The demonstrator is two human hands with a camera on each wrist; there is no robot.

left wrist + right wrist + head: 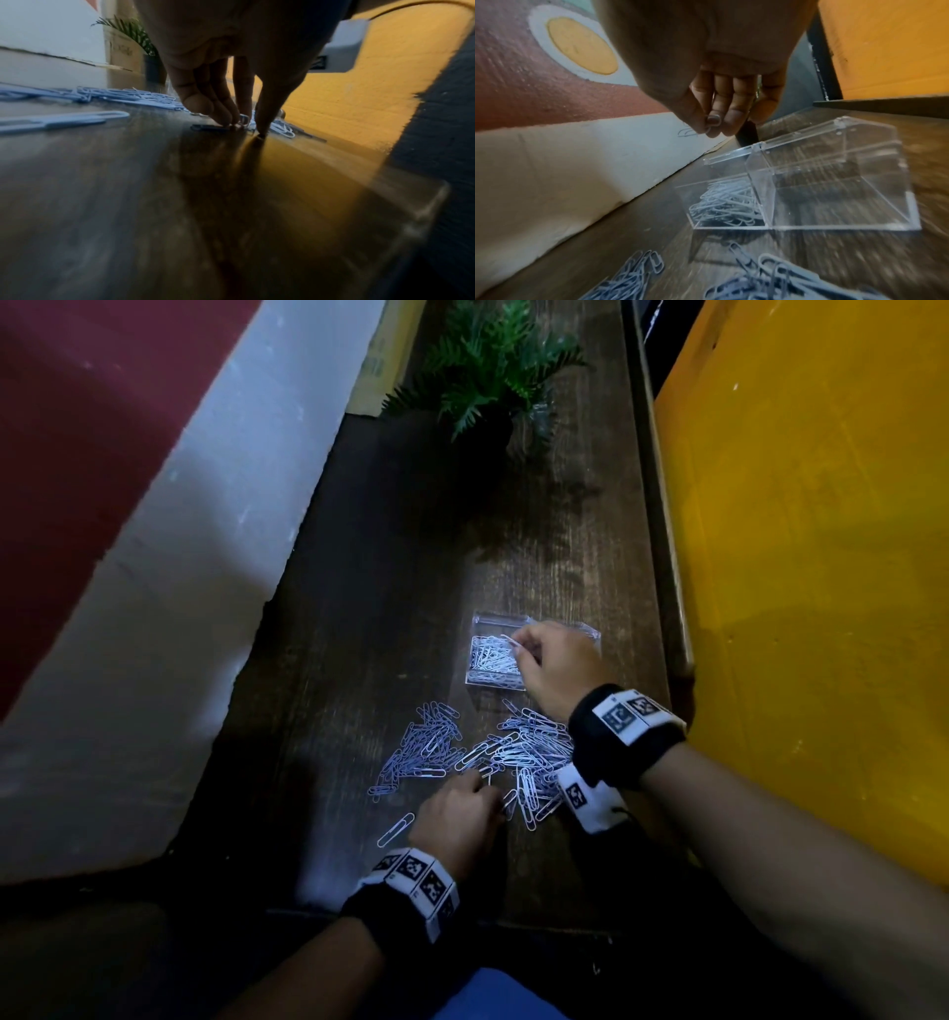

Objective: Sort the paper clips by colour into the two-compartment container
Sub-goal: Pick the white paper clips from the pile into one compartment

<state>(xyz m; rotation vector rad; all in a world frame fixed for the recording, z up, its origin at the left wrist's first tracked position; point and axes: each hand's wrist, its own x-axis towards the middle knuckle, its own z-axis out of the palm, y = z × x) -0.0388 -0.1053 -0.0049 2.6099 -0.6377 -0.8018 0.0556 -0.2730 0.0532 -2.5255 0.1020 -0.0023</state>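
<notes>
A clear two-compartment container [588, 631] stands on the dark wooden table [385, 608]. Its left compartment holds pale paper clips [726, 205]; the right one [821, 182] shows only blurred dark shapes. My right hand [521, 649] hovers over the left compartment, thumb and forefinger pinching one pale clip [687, 133]. Nearer me lie two loose heaps of clips, a bluish one [426, 747] and a whiter one [534, 752]. My left hand [485, 778] is down at the heaps' near edge, its fingertips [226, 121] and thumb closed round a pale clip [244, 119] on the table, beside a dark clip [208, 127].
A single pale clip [395, 829] lies left of my left hand. A potted fern [493, 367] stands at the table's far end beside a cardboard box [380, 367]. A white-and-red wall [179, 608] bounds the left side, a yellow panel [821, 557] the right.
</notes>
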